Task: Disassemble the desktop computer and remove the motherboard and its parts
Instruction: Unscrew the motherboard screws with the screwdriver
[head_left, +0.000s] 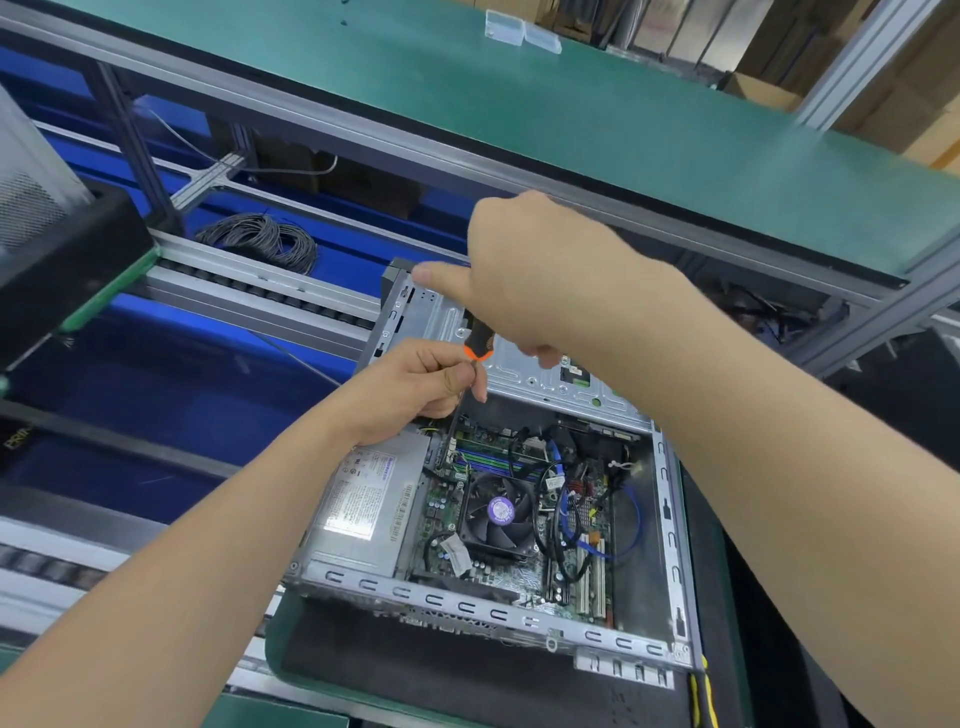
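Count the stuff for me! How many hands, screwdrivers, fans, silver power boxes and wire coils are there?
Hands: 2, the left hand and the right hand
Screwdrivers: 1, the screwdriver, held by both hands
Fans: 1, the fan
Silver power boxes: 1, the power supply
Wire coils: 1, the grey wire coil
Total: 6

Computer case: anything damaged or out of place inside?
Nothing stands out. The computer case lies open, motherboard and fan flat, no visible damage. Blue cable loops loose over the board; left hand and right hand hold the screwdriver.
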